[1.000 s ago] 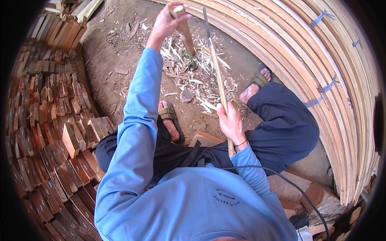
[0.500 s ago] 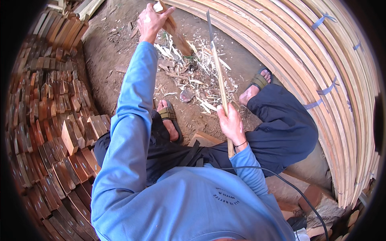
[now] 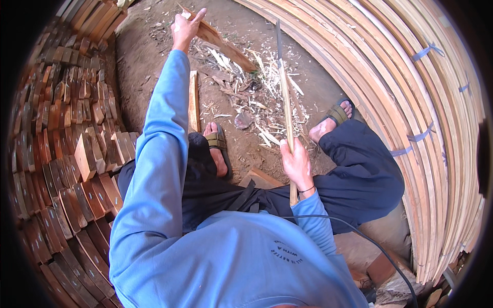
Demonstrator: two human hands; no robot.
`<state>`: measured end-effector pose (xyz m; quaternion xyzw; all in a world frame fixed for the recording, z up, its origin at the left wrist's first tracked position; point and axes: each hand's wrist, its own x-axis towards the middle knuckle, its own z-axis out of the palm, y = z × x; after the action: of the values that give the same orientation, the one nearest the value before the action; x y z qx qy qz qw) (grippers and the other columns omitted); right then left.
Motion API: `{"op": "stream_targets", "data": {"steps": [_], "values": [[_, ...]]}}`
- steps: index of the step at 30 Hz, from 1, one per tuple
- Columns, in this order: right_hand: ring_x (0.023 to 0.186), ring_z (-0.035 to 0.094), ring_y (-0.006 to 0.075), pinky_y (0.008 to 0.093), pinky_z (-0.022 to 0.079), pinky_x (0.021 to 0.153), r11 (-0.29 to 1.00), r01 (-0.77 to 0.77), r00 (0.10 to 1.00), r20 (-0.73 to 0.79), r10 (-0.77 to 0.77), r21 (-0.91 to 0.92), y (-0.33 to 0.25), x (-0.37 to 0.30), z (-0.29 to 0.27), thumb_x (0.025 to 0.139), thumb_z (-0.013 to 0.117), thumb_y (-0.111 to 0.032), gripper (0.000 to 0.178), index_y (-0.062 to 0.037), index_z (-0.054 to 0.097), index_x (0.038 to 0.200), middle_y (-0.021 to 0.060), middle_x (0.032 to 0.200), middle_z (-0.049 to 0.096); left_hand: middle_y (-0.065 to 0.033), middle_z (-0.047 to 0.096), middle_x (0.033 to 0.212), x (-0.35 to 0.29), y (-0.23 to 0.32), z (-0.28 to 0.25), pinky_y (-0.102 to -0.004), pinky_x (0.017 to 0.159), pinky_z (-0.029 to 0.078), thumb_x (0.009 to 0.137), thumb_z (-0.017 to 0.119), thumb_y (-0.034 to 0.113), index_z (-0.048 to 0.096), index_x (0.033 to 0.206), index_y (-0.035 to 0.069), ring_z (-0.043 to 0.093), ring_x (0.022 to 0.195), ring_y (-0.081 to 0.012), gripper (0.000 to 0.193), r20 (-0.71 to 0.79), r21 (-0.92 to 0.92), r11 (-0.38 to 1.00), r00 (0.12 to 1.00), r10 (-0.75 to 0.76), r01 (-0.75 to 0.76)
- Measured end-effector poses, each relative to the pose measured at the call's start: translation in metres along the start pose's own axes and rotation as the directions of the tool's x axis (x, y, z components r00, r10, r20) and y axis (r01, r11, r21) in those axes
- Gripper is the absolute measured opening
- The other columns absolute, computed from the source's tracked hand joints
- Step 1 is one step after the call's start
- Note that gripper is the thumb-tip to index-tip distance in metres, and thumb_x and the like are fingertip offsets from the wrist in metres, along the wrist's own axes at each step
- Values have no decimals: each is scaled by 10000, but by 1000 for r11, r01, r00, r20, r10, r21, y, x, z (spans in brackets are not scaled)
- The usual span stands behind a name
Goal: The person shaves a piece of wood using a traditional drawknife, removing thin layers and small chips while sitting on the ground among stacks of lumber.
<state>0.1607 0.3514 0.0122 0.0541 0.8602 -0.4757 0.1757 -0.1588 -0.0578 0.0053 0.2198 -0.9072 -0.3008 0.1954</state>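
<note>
My left hand (image 3: 186, 32), arm stretched far forward, is closed around the top end of a rough wooden board (image 3: 228, 50) with bark-brown faces. The board slants down to the right, its low end by the wood chips on the ground. In my right hand (image 3: 298, 165), near my lap, is a long-handled knife (image 3: 285, 97) with a pale wooden shaft. Its narrow dark blade points away from me, to the right of the board and apart from it. Light shavings (image 3: 267, 77) lie scattered below both.
Stacked short wooden blocks (image 3: 61, 149) rise along the left. Long curved-looking planks (image 3: 390, 77), tied with blue strips, line the right. A narrow board (image 3: 193, 102) lies beside my left sandal (image 3: 217, 143). A round stone-like lump (image 3: 243, 120) sits among the chips. A black cable (image 3: 370, 238) crosses my right side.
My left hand has shifted left with the board, which now leans at a flatter slant. The narrow board by my left foot has come into sight. My right hand keeps its hold on the knife.
</note>
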Motion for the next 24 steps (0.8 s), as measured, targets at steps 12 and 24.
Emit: {"op": "stream_targets", "data": {"steps": [12,24], "values": [[807,643,439,495,478,715,995,-96,985,143,97,-10,-3,2,8,968,566,-299,317,17,570,960,249,797,631,-254,638,1142,50,-40,2,-437,944,481,931,638,408,578,1229,-20,608,1111,-318,525,143,100,983,980,142,-157],[789,653,400,470,486,724,992,-119,983,140,123,-36,-9,2,4,976,572,-339,327,-13,586,963,201,787,646,-149,594,1096,119,2,89,-630,871,387,837,580,260,584,1186,137,567,1116,-336,370,468,465,167,401,787,-869]]}}
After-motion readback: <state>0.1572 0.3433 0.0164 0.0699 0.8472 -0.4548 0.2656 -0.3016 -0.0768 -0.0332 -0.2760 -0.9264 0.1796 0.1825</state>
